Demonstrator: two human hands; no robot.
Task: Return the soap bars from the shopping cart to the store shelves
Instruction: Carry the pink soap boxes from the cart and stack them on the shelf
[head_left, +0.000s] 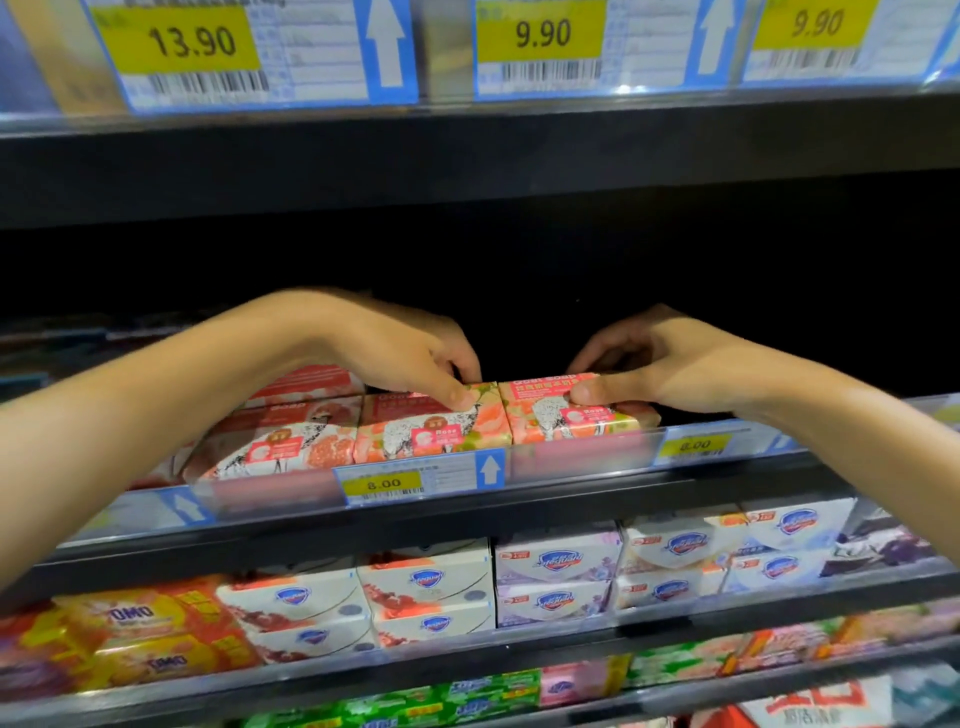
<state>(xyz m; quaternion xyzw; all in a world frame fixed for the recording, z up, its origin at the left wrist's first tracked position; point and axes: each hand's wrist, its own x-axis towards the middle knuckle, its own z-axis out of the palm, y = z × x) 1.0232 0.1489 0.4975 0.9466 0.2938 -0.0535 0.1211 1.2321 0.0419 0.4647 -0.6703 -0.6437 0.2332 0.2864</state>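
Pink and green wrapped soap bars stand in a row on the middle shelf (571, 483). My right hand (670, 364) grips the rightmost soap bar (566, 415), thumb on its front and fingers behind it. My left hand (395, 348) rests on the middle soap bar (431, 431), thumb pressed on its top front edge. A third soap bar (280, 447) sits to the left of them, with another stacked behind. The shopping cart is out of view.
Dark free room lies behind and to the right of the row. A shelf edge with price tags (540, 36) hangs overhead. White boxed soaps (556, 566) and orange packs (135, 618) fill the shelf below. A price tag (384, 484) marks the shelf rail.
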